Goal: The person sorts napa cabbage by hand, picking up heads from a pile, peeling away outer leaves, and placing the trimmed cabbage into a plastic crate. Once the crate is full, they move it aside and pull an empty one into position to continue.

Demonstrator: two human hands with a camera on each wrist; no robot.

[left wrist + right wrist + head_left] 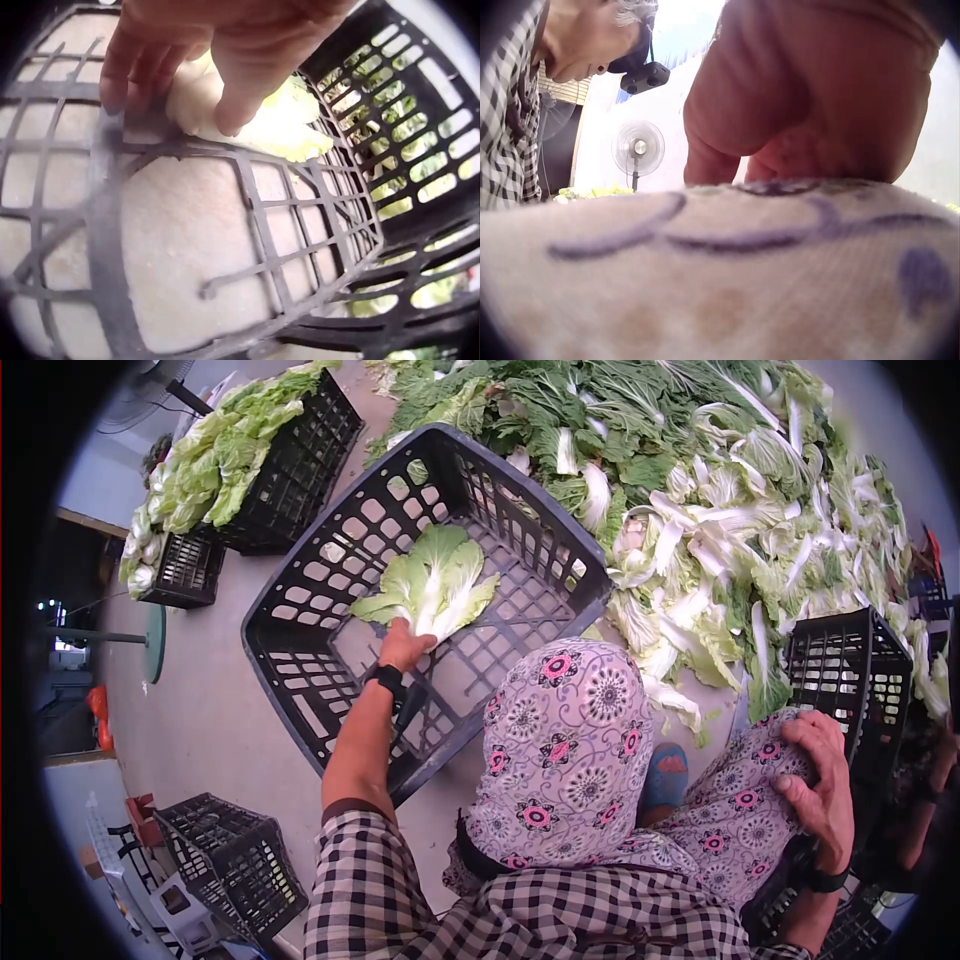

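Note:
A leafy green-and-white cabbage [435, 582] lies on the slatted floor of a large black crate [480, 715]. My left hand [405, 647] grips its pale base, the leaves fanning away from me. In the left wrist view, the thumb and fingers of my left hand [217, 67] are round the white stem end [196, 97], just above the crate's bars. My right hand [822, 780] rests on the patterned cloth over my knee and holds nothing; in the right wrist view this hand [802, 97] lies on the same cloth [727, 262].
Loose leaves and cabbages form a big heap [700, 530] beyond and right of the crate. Filled crates [290, 480] stand at the back left, another black crate [235, 865] at the lower left, and one [835, 670] at the right. A fan [639, 148] stands behind.

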